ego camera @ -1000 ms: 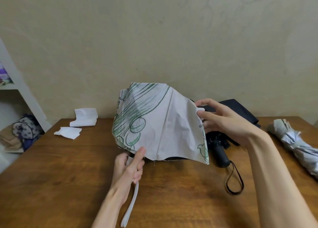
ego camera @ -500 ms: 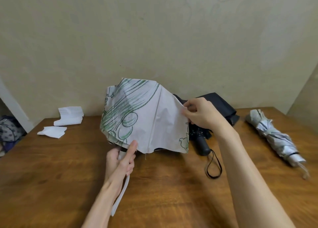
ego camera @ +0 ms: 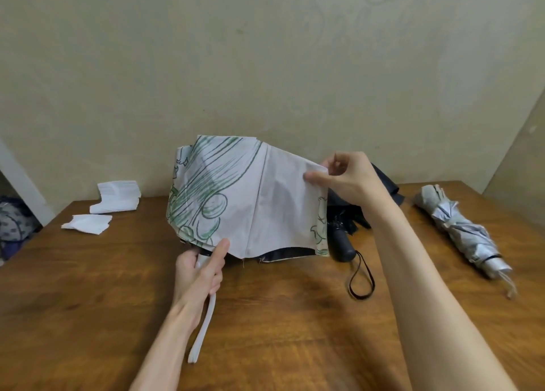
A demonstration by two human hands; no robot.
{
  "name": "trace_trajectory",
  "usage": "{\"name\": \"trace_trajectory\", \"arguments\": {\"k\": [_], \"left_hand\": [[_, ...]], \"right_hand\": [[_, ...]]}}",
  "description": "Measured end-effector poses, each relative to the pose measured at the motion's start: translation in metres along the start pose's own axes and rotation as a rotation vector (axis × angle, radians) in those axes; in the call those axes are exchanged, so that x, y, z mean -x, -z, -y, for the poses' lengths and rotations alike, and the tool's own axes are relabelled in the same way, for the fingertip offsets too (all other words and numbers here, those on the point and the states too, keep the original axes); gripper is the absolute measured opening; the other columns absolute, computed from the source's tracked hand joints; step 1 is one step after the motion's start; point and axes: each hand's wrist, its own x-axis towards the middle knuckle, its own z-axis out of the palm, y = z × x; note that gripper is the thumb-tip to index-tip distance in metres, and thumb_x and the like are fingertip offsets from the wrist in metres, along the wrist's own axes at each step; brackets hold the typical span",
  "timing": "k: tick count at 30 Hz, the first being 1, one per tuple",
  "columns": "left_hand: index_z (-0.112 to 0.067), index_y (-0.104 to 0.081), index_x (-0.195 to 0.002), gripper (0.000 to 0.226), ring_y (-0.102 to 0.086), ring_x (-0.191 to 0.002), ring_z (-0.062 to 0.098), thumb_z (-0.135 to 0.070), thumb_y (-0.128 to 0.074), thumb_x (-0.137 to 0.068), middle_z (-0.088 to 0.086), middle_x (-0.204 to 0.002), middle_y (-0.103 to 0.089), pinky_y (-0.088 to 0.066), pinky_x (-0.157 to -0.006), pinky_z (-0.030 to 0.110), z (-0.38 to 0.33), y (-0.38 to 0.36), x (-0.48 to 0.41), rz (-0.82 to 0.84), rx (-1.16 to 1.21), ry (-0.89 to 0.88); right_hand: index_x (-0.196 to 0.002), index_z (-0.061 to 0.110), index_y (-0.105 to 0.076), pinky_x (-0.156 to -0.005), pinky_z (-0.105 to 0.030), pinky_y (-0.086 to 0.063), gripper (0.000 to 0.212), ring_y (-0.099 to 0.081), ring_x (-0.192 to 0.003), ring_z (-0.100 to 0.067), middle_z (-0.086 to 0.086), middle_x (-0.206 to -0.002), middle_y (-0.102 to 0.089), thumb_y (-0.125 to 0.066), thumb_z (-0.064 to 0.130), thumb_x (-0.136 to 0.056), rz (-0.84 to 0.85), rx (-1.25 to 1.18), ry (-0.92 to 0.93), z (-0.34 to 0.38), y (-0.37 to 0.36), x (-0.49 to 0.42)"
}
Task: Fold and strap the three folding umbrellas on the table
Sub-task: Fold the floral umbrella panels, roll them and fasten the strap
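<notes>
A white umbrella with green drawings (ego camera: 244, 196) is held above the middle of the wooden table (ego camera: 295, 331), its canopy loose and spread. My left hand (ego camera: 200, 272) grips its white handle under the canopy; a white wrist strap (ego camera: 203, 328) hangs down from that hand. My right hand (ego camera: 348, 178) pinches the canopy's right upper edge between thumb and fingers. Behind it lies a black umbrella (ego camera: 383, 190), unfolded, with its black handle (ego camera: 340, 243) and loop strap (ego camera: 361, 278) toward me. A silver-grey umbrella (ego camera: 460, 231) lies rolled at the right.
Two small stacks of white paper (ego camera: 116, 196) (ego camera: 87, 224) lie at the table's far left. A white shelf post (ego camera: 20, 181) and a patterned bag (ego camera: 11, 222) stand beyond the left edge. A beige wall runs right behind the table.
My right hand has slid up along the canopy edge and now pinches a fold of it. The view shifted slightly; my left hand kept its grip on the handle.
</notes>
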Motion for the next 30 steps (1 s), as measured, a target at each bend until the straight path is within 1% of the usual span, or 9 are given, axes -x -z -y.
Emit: {"name": "trace_trajectory", "arguments": {"k": [4, 6, 9, 13, 16, 18, 22, 26, 30], "left_hand": [[-0.013, -0.048, -0.077, 0.042, -0.031, -0.051, 0.015, -0.040, -0.079, -0.088, 0.008, -0.067, -0.037, -0.026, -0.041, 0.022, 0.003, 0.003, -0.001, 0.000, 0.005, -0.002], [-0.014, -0.046, -0.076, 0.043, -0.030, -0.051, 0.014, -0.040, -0.079, -0.088, 0.008, -0.066, -0.036, -0.026, -0.041, 0.022, 0.004, 0.003, -0.002, 0.010, 0.011, 0.000], [-0.012, -0.048, -0.079, 0.044, -0.031, -0.050, 0.014, -0.042, -0.079, -0.086, 0.007, -0.064, -0.037, -0.028, -0.041, 0.021, 0.003, 0.003, -0.003, 0.009, 0.025, 0.004], [-0.013, -0.049, -0.076, 0.044, -0.032, -0.050, 0.015, -0.043, -0.080, -0.086, 0.010, -0.068, -0.038, -0.031, -0.041, 0.020, 0.005, 0.002, -0.003, -0.004, 0.031, -0.006], [-0.018, -0.047, -0.071, 0.055, -0.033, -0.049, 0.014, -0.052, -0.086, -0.084, 0.010, -0.067, -0.039, -0.030, -0.040, 0.021, 0.006, 0.001, -0.003, -0.009, 0.043, -0.014], [-0.018, -0.046, -0.070, 0.055, -0.033, -0.049, 0.013, -0.057, -0.085, -0.077, 0.008, -0.066, -0.038, -0.028, -0.040, 0.023, 0.005, 0.001, -0.002, -0.007, 0.057, -0.022], [-0.018, -0.047, -0.071, 0.057, -0.032, -0.049, 0.014, -0.060, -0.086, -0.071, 0.007, -0.065, -0.037, -0.032, -0.041, 0.020, 0.004, 0.001, -0.001, -0.034, 0.064, -0.023], [-0.027, -0.053, -0.064, 0.046, -0.031, -0.051, 0.015, -0.054, -0.086, -0.079, 0.010, -0.070, -0.037, -0.033, -0.042, 0.020, 0.003, -0.004, 0.002, -0.035, 0.061, -0.033], [-0.019, -0.046, -0.068, 0.051, -0.030, -0.051, 0.015, -0.045, -0.084, -0.089, 0.011, -0.072, -0.038, -0.031, -0.041, 0.022, 0.002, -0.008, 0.002, -0.059, 0.072, -0.039]], "right_hand": [[-0.091, 0.013, -0.069, -0.067, -0.020, -0.054, 0.023, -0.069, -0.076, -0.008, -0.012, -0.087, -0.078, -0.087, 0.027, -0.090, 0.099, -0.280, -0.007, 0.001, 0.004, 0.007], [-0.095, 0.015, -0.071, -0.072, -0.024, -0.058, 0.015, -0.073, -0.083, -0.010, -0.012, -0.100, -0.081, -0.083, 0.023, -0.095, 0.150, -0.286, -0.026, -0.003, 0.006, 0.007], [-0.096, 0.019, -0.076, -0.073, -0.024, -0.063, 0.004, -0.074, -0.080, -0.010, -0.008, -0.095, -0.082, -0.078, 0.016, -0.098, 0.080, -0.237, 0.006, -0.009, 0.005, 0.008], [-0.113, 0.024, -0.079, -0.077, -0.021, -0.059, 0.016, -0.074, -0.085, -0.005, 0.002, -0.092, -0.082, -0.071, 0.013, -0.103, -0.041, -0.272, 0.125, -0.008, -0.006, 0.011], [-0.128, 0.029, -0.071, -0.081, -0.016, -0.057, 0.030, -0.074, -0.091, -0.001, 0.003, -0.095, -0.082, -0.078, 0.028, -0.099, -0.068, -0.375, 0.106, -0.002, -0.016, 0.017], [-0.123, 0.026, -0.071, -0.079, -0.019, -0.058, 0.037, -0.076, -0.090, -0.001, 0.009, -0.092, -0.082, -0.085, 0.039, -0.091, -0.100, -0.342, 0.026, -0.002, -0.023, 0.019], [-0.095, 0.020, -0.081, -0.074, -0.030, -0.059, 0.015, -0.078, -0.082, -0.012, 0.005, -0.082, -0.082, -0.083, 0.035, -0.094, -0.189, -0.324, -0.081, -0.009, -0.033, 0.016], [-0.107, 0.019, -0.083, -0.068, -0.013, -0.052, 0.016, -0.075, -0.083, 0.003, 0.014, -0.091, -0.082, -0.071, 0.028, -0.104, -0.193, -0.376, 0.038, -0.004, -0.035, 0.022], [-0.113, 0.029, -0.080, -0.074, -0.022, -0.061, 0.019, -0.076, -0.093, -0.002, 0.014, -0.099, -0.081, -0.077, 0.039, -0.097, -0.045, -0.240, -0.049, -0.008, -0.037, 0.028]]}}
